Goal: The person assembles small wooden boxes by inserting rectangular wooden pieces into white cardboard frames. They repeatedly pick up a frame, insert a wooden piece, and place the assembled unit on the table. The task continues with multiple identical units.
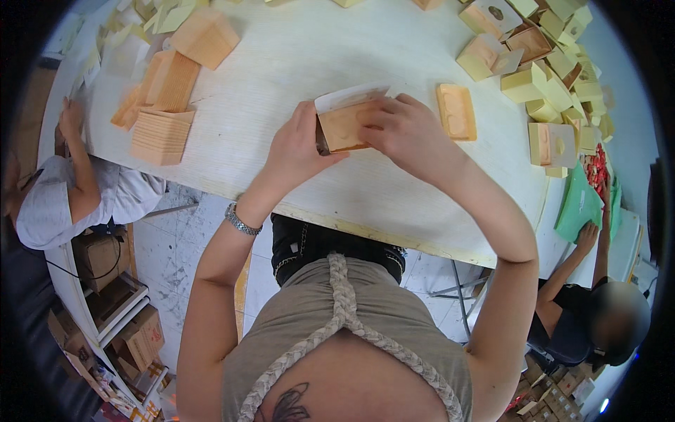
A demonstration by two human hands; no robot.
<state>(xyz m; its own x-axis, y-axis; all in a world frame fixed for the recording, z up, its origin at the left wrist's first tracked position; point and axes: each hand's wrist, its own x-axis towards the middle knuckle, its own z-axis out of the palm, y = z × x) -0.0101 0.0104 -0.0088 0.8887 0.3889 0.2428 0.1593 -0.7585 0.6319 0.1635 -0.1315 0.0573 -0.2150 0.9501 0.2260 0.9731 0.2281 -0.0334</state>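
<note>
A small open paper box (323, 137) is held above the table in my left hand (292, 144), thumb along the near edge and fingers behind its left end. Its pale lid flap (351, 96) stands up at the far side. Inside the box sits a tan insert tray (344, 129) with rounded hollows. My right hand (402, 130) has its fingers bent over the right part of this insert, gripping it at the box's right end; the fingertips are partly hidden. A second tan insert tray (456, 112) lies on the table just right of my right hand.
Wood-grain boxes (163, 137) stand at the left of the white table (281, 63). Pale yellow boxes (548, 84) are heaped at the far right. One co-worker (77, 190) sits at the left; another (598, 309), at the right, handles a green bag (581, 204) beside red pieces.
</note>
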